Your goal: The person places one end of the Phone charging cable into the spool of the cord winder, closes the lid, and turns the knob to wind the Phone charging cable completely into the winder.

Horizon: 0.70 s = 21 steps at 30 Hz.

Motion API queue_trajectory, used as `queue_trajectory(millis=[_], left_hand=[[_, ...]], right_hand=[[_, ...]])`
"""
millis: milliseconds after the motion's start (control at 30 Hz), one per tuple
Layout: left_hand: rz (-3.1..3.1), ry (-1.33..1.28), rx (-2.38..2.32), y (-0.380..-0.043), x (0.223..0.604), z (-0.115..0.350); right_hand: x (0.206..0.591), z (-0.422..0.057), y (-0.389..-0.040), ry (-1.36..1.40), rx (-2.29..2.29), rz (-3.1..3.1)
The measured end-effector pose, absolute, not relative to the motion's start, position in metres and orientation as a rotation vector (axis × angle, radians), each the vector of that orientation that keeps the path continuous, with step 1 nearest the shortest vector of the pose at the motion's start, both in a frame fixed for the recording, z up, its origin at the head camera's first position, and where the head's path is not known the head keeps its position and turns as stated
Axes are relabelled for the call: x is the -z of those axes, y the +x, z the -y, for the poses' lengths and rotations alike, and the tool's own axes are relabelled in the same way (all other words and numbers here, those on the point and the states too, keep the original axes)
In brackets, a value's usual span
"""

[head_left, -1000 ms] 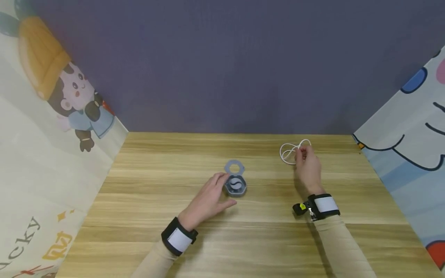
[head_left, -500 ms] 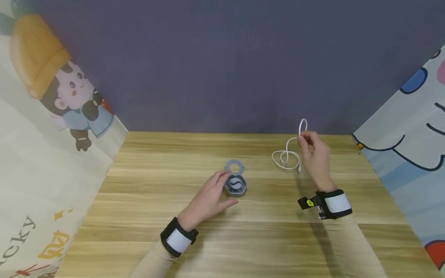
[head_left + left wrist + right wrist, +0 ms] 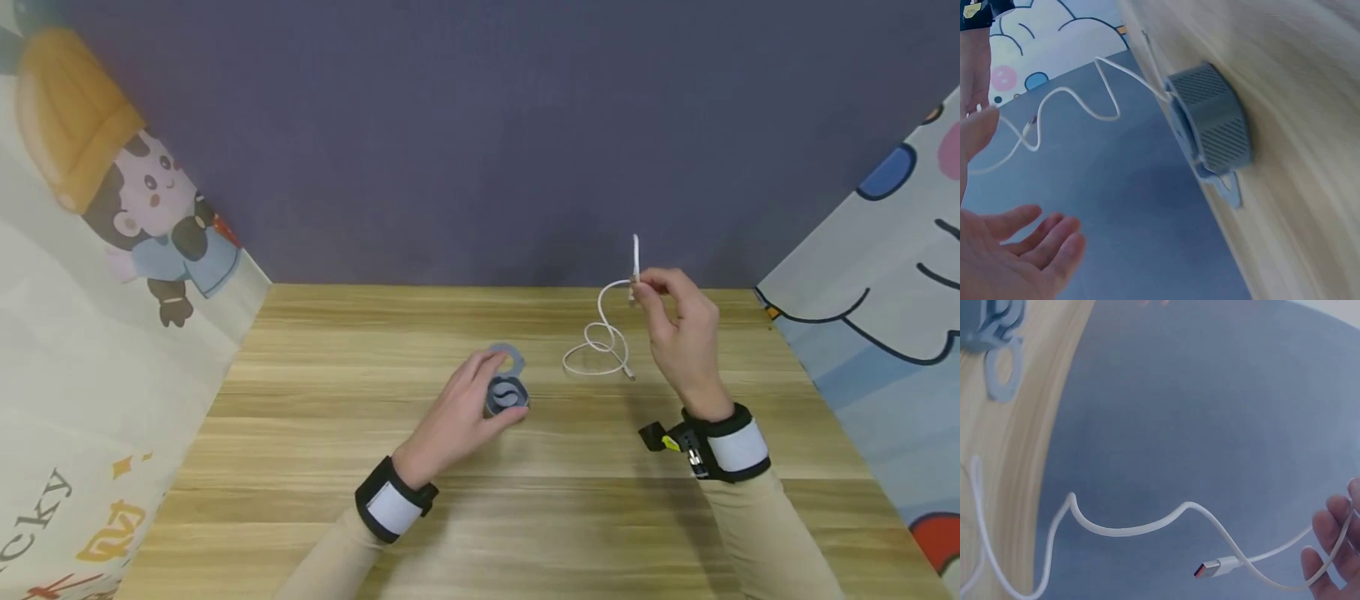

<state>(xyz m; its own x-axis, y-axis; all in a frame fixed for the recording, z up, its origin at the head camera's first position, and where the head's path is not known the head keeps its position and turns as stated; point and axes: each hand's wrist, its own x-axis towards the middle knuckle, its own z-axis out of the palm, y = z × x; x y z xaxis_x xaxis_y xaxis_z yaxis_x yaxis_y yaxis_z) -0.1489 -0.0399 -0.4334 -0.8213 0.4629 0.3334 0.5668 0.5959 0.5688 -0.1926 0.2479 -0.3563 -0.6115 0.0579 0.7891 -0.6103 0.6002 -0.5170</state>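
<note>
A grey hexagonal case [image 3: 507,395] with ridged sides [image 3: 1210,119] stands on the table, its ring-shaped lid [image 3: 516,358] flipped out behind it. My left hand [image 3: 450,417] hovers over the case's left side, fingers relaxed and thumb spread; in the left wrist view it is apart from the case. Raised at the table's far right, my right hand [image 3: 684,337] pinches a white USB cable [image 3: 1129,532] between thumb and fingers. The cable's metal plug [image 3: 1209,569] dangles free near that hand. The rest of the cable falls in loops onto the table, with its other end [image 3: 629,374] lying there.
A wood-grain table [image 3: 570,517] meets a dark blue-grey wall [image 3: 450,150] at the back. Printed cartoon curtains hang at the left [image 3: 90,333] and right [image 3: 885,333]. Each wrist wears a black strap.
My right hand has lifted the cable off the table, and its coil has loosened and shifted left. My left hand's fingers and thumb have come slightly further over the case.
</note>
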Motion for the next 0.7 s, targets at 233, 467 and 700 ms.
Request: queue_trajectory(millis=[233,467,700], left_hand=[[2.672,-0.840,1.118,-0.161,0.419,0.017],[2.696,-0.870,1.098,-0.171,0.415,-0.001],[2.644,-0.915,1.092,-0.176,0.418,-0.009]], right_hand=[[0.339,-0.232,-0.177,0.483,-1.106,1.985],[0.328,-0.219,-0.169,0.589,-1.162,1.927],[0.324,-0.210,-0.163,0.658,-1.277,1.840]])
